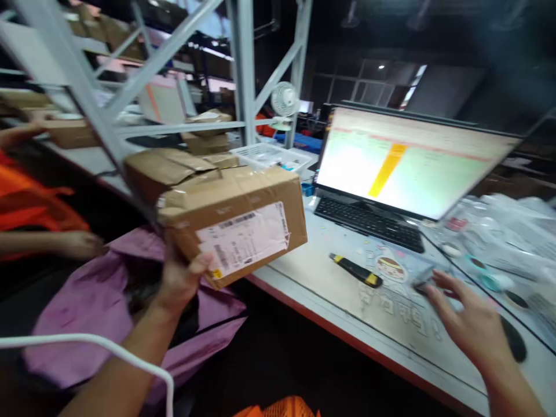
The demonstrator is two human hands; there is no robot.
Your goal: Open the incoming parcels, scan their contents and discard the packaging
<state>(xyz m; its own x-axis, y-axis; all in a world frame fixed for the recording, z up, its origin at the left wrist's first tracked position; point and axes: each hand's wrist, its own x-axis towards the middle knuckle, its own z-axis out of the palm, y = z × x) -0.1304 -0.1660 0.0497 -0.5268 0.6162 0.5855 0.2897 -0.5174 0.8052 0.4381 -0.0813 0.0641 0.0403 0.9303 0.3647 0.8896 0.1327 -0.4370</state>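
My left hand (180, 281) grips the lower left corner of a taped cardboard box (243, 194), thumb on its front. The box is tilted beside the desk's front edge, and a white shipping label (245, 240) faces me. Over the desk, at the right, my right hand (467, 313) has its thumb and fingers closed round a small dark grey object (422, 282), too blurred to name. On the printed desk mat (308, 272), left of that hand, lies a black and yellow utility knife (356, 270). Behind my right hand is a black mouse (513, 339), partly hidden.
A monitor (408, 162) and black keyboard (369, 223) stand at the back. Clear plastic bags (516, 231) and tape rolls crowd the right. A metal frame post (87, 98), another box (160, 165) and a purple bag (87, 313) are left, near a co-worker's hand (80, 244). A white cable (95, 341) crosses in front.
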